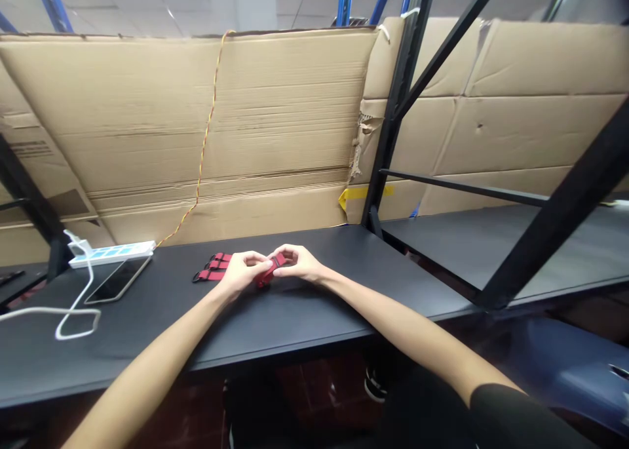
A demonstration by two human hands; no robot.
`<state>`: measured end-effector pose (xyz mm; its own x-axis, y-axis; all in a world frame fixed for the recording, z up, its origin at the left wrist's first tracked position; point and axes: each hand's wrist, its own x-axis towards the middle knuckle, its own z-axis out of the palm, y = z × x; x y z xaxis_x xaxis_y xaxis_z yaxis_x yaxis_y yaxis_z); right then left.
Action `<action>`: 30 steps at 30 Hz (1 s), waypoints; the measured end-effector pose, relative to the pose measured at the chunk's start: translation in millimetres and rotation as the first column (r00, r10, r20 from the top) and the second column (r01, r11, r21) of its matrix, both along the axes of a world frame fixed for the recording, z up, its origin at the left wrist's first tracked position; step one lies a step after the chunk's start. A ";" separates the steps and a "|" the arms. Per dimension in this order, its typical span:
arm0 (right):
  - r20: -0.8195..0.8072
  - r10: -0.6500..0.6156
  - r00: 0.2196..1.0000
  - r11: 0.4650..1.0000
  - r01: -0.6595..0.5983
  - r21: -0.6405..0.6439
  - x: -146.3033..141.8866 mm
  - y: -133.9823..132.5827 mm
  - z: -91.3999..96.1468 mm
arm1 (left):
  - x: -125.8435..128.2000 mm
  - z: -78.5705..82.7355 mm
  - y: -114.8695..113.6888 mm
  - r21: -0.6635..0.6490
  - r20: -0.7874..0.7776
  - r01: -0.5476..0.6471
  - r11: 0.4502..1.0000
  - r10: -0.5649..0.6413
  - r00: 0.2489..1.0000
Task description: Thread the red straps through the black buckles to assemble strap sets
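Between my two hands is a red webbing strap point(266, 276) with a dark band near its upper right end. My left hand point(242, 270) pinches it from the left, thumb on top. From the right, my right hand point(297, 263) grips the strap's upper end between thumb and fingers. Just left of my left hand, several more red straps point(216, 266) with black rings and dark bands lie side by side on the black tabletop point(314, 318). My fingers cover part of the held strap.
A phone point(120, 280) lies at the left beside a white power strip point(115, 253) with a plugged-in white cable point(81, 311). Cardboard panels point(285, 121) stand along the back. Black metal posts point(393, 128) rise at the right. A twisted yellow-red wire point(205, 141) hangs behind.
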<state>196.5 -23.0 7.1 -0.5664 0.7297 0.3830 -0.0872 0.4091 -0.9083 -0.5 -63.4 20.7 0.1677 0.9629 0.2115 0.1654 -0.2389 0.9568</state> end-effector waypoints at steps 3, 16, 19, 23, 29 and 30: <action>-0.004 -0.010 1.000 1.000 0.010 0.011 -0.9 -1.2 -0.3 | 1.3 3.6 -2.4 -0.003 0.000 0.006 1.000 -0.006 1.000; -0.008 0.020 1.000 1.000 -0.020 0.007 -3.1 -0.6 -5.2 | 1.5 -6.0 3.6 0.060 0.091 0.036 0.998 -0.041 0.995; -0.009 0.051 0.999 0.999 -0.051 -0.016 -3.1 -2.1 -2.4 | 2.4 -7.6 5.0 0.072 0.114 0.025 0.997 -0.033 0.993; -0.084 0.027 0.996 0.997 -0.032 -0.066 -2.1 -0.6 1.5 | 1.8 -5.3 5.2 0.117 0.103 -0.005 0.993 -0.007 0.995; -0.136 -0.028 0.990 0.972 -0.005 -0.234 -2.0 4.3 -3.4 | 0.6 -2.6 3.7 0.141 0.093 -0.003 0.990 -0.011 0.996; -0.137 -0.024 0.990 0.967 -0.012 -0.256 -2.0 4.1 -3.8 | 0.5 -2.4 3.4 0.137 0.087 -0.001 0.991 -0.011 0.996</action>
